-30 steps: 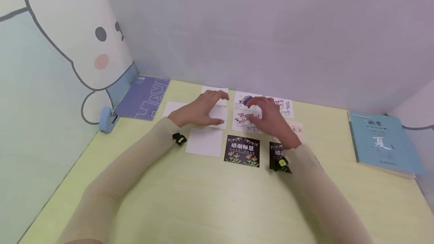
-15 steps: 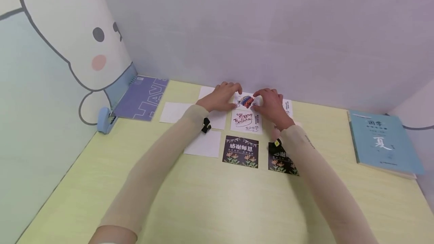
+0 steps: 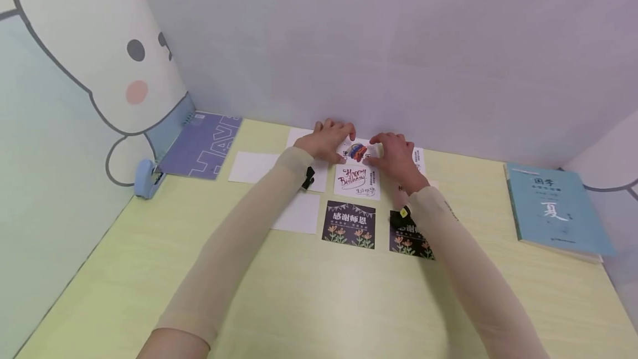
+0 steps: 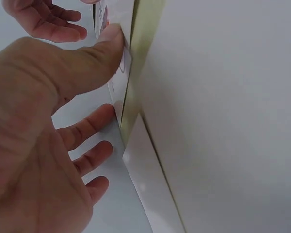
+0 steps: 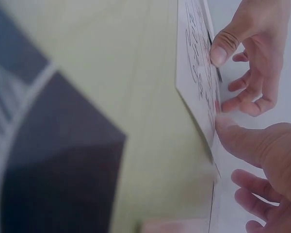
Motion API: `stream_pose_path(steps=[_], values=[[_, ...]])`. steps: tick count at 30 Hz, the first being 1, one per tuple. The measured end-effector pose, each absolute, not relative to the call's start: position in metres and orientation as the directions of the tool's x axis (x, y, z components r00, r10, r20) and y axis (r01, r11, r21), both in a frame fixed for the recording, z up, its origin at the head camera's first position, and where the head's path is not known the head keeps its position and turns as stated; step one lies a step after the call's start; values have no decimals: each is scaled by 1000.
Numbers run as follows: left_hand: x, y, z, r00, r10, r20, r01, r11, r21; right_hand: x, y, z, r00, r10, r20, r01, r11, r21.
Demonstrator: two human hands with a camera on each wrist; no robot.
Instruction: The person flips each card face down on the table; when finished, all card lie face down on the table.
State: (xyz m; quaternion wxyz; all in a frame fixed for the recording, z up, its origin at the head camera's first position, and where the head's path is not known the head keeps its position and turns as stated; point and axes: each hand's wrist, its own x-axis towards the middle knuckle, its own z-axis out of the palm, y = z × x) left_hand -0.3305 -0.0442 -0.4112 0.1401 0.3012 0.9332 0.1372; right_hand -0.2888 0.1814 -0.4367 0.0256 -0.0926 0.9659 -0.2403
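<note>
on table [image 3: 319,298]: notebook [image 3: 201,145] left | cards [image 3: 356,181] middle | book [image 3: 558,209] right | stapler [image 3: 143,179] by notebook's near-left corner

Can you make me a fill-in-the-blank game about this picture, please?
Between the left hand and right hand lies the picture card; the white card just below it reads "Happy ____".
Exactly ____ dark flower-printed cards show.
In the head view, the purple notebook lies on the ____, the blue book opposite.

Missing words: Birthday; two; left.

Smooth paper cards [image 3: 356,180], faintly glossy wood-grained table [image 3: 329,303], seemingly cloth sleeves [image 3: 234,259]
</note>
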Motion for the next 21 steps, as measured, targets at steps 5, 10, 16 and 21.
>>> stream_pose_path(steps=[5, 10, 16, 21], values=[[-330, -43, -409, -773, 605, -190, 527, 779, 340, -289, 183, -434, -980, -197, -3, -174, 869, -463], [-328, -44, -409, -766, 615, -188, 535, 772, 344, -288, 184, -433, -979, -202, -9, -173, 861, -478], [-328, -46, -415, -759, 641, -111, 580, 744, 331, -290, 192, -429, -970, -237, -52, -169, 815, -554], [-329, -50, -420, -761, 643, -82, 582, 733, 353, -290, 196, -423, -952, -298, -64, -198, 764, -614]])
